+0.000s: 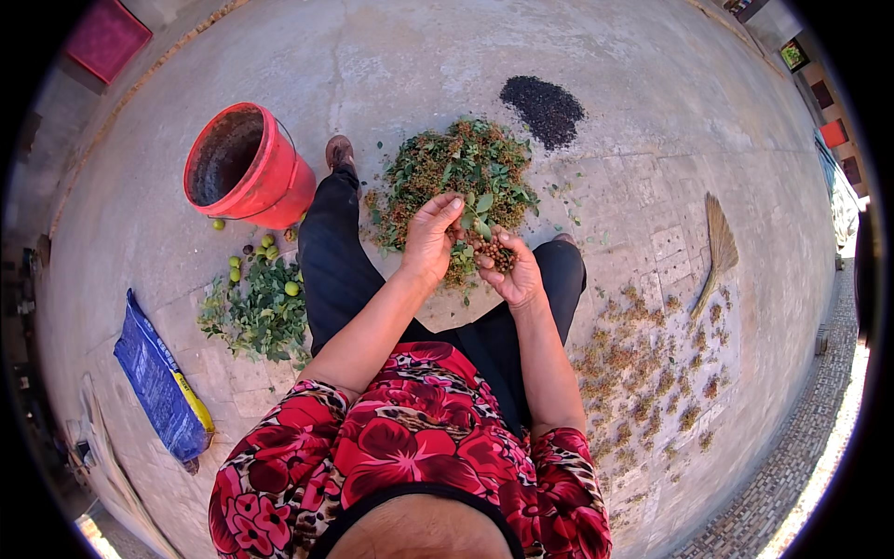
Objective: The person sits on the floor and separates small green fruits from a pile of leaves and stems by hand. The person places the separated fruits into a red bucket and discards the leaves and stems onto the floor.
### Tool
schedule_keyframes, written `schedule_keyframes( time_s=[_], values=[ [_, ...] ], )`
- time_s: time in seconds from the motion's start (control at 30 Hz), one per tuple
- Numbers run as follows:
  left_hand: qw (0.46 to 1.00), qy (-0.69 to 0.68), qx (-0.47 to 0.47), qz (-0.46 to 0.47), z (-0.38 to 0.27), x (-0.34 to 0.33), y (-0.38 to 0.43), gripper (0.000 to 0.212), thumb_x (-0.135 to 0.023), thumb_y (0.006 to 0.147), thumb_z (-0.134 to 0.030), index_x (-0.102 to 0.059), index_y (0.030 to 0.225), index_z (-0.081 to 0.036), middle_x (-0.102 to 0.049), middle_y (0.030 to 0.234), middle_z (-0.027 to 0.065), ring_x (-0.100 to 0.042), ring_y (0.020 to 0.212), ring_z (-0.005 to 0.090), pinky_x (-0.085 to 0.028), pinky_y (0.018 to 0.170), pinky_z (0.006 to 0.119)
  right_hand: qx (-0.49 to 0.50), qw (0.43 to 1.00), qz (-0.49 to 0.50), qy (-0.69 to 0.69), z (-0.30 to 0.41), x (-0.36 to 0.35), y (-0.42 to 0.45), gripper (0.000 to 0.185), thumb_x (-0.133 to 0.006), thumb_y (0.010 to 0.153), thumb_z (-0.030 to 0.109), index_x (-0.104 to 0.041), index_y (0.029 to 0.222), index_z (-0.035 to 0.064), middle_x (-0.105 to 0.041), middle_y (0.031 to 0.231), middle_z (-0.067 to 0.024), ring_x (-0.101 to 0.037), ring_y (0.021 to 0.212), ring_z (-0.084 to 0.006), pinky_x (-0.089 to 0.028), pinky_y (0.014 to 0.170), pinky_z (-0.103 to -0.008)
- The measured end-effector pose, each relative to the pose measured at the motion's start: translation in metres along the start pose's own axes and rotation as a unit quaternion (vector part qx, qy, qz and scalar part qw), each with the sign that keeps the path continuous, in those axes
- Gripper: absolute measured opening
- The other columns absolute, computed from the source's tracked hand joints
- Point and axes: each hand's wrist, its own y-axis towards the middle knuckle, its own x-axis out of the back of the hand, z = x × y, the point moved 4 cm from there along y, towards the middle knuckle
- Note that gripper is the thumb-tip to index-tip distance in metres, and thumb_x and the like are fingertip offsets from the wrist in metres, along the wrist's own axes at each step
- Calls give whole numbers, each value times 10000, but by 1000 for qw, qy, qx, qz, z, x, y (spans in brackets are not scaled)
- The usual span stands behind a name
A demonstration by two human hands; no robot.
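Between my knees lies a heap of leafy sprigs (pixel 454 161) thick with small reddish-brown berries. My left hand (pixel 434 234) is above its near side, thumb and forefinger pinched at a green leafy stem (pixel 478 213). In my right hand (pixel 515 269) rests a cluster of round brown berries (pixel 494 253), held in curled fingers just to the right of the leaves. The two hands are close together, and the stem's lower end is hidden among the berries.
A red bucket (pixel 286 183) stands by my left leg, near green fruits (pixel 292 288) and stripped leaves (pixel 262 314). Further left lies a blue bag (pixel 157 381). A dark seed pile (pixel 543 110) lies ahead. To the right are a straw whisk broom (pixel 718 244) and scattered berry clusters (pixel 628 363).
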Motion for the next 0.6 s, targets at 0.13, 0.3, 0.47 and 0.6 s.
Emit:
schedule_keyframes(
  time_s=[0.13, 0.3, 0.47, 0.6],
  values=[
    [997, -68, 20, -23, -4, 3, 2, 141, -665, 801, -166, -600, 909, -101, -537, 718, -20, -485, 630, 101, -431, 579, 257, 19, 997, 70, 19, 2, 1, -1, 184, -560, 777, 137, -496, 936, 69, -569, 862, -117, -506, 562, -175, -350, 357, -208],
    [992, -108, 60, -25, -3, 6, 3, 141, -658, 808, -175, -585, 913, -115, -538, 746, -4, -500, 664, 120, -450, 614, 293, 28, 998, 62, -6, 2, -4, -2, 223, -549, 767, 121, -490, 976, 66, -567, 877, -127, -504, 548, -172, -356, 358, -212],
    [989, -128, 72, -10, 1, 8, 4, 139, -637, 826, -190, -573, 914, -103, -541, 773, 23, -523, 727, 154, -472, 684, 340, 49, 996, 63, -39, 5, -12, -3, 258, -539, 781, 128, -501, 1031, 73, -564, 876, -108, -516, 563, -170, -357, 359, -211],
    [989, -135, 58, 12, 3, 6, 4, 131, -620, 836, -190, -566, 911, -97, -584, 835, 53, -562, 811, 182, -485, 806, 406, 87, 993, 33, -70, 4, -5, 0, 197, -536, 826, 176, -512, 999, 84, -550, 837, -71, -524, 573, -164, -349, 360, -204]
  ],
)
